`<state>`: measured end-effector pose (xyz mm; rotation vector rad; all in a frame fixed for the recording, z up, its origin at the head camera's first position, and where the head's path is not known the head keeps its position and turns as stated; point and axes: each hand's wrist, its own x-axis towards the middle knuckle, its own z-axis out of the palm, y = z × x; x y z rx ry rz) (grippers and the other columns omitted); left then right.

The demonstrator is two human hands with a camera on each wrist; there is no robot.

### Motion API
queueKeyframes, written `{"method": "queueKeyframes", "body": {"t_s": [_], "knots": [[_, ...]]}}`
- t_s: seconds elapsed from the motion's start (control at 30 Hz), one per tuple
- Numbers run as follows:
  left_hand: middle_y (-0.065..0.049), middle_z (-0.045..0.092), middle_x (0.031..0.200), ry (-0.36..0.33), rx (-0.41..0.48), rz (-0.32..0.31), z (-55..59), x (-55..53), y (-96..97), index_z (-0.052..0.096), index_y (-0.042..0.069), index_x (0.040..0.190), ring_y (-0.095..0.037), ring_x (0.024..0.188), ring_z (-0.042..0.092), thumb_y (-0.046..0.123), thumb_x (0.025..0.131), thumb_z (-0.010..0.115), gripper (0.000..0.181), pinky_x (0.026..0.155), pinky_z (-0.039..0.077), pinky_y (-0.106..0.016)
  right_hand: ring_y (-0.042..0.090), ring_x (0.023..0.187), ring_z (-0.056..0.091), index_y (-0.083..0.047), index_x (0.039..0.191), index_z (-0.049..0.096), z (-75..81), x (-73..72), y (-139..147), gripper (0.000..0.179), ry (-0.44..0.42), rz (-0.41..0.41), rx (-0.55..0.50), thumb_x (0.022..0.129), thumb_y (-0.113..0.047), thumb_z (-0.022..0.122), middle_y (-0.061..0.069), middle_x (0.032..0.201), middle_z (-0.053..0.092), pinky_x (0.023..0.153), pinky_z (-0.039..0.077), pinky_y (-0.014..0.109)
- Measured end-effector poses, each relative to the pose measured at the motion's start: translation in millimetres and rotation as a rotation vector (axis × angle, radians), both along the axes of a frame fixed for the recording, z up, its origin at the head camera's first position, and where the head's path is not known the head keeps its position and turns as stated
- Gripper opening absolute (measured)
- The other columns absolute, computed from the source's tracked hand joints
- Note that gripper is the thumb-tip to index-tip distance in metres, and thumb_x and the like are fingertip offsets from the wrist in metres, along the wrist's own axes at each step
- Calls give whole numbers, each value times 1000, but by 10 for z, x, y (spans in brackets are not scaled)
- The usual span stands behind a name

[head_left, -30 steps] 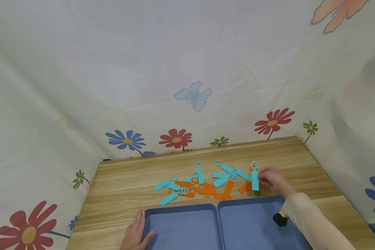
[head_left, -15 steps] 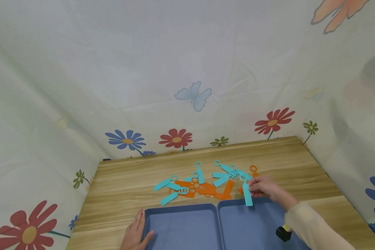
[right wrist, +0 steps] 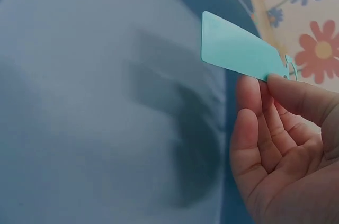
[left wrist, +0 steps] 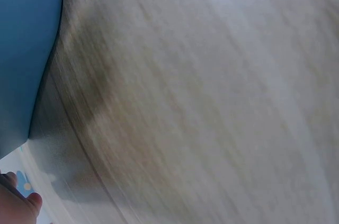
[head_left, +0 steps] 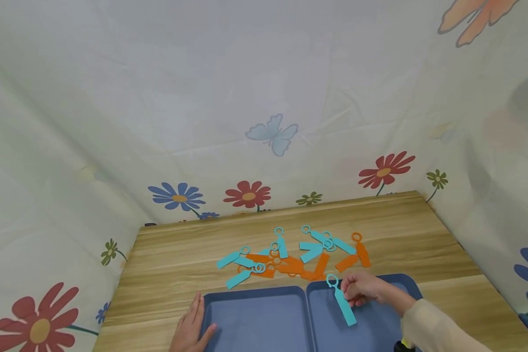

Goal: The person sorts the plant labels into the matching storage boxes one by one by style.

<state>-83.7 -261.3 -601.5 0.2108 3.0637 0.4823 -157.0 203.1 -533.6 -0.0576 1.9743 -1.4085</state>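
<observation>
Over the right blue tray (head_left: 378,322), my right hand (head_left: 363,288) pinches a turquoise plastic tag (head_left: 345,308) with an open ring at one end. In the right wrist view the thumb and fingertips grip the tag (right wrist: 238,46) near its ring end, and its shadow falls on the tray floor. My left hand (head_left: 191,325) rests at the left edge of the left blue tray (head_left: 255,293), fingers straight, thumb over the rim. Behind the trays lie several turquoise tags (head_left: 239,278) and several orange tags (head_left: 290,266), many overlapping.
The two trays stand side by side at the front of the wooden table (head_left: 176,254). A patterned cloth wall (head_left: 264,176) with flowers rises behind and at both sides. The black wrist camera (head_left: 403,346) sits under the right sleeve.
My right hand has carried the turquoise tag from the right end of the pile toward me, over the right tray. Two orange tags behind it are now uncovered. The left hand has stayed put.
</observation>
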Motion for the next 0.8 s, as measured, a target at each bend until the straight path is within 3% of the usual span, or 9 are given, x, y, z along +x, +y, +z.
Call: {"method": "queueKeyframes", "body": {"t_s": [0.17,0.4,0.8], "knots": [[-22,17,145,-3,-4,-5,12,2,0,28,-7,135,-35,130,26,54,85,43,80,94,31,-56,9,51,56,0,80,56,-92,89,-58,6,-38,-6,60,76,-3,59,0,59,58,47,44,18],[-21,17,145,24,-13,-16,13,8,1,29,-7,134,-35,129,27,53,85,44,79,93,32,-55,8,49,55,-4,75,57,-200,188,-117,6,-19,-39,121,72,0,60,1,57,56,43,42,16],[-22,17,145,17,-10,-15,19,2,0,29,-7,134,-35,130,27,53,85,44,80,93,32,-55,10,48,54,-4,74,57,-202,260,-196,9,0,-119,222,71,4,60,3,60,56,43,42,19]]}}
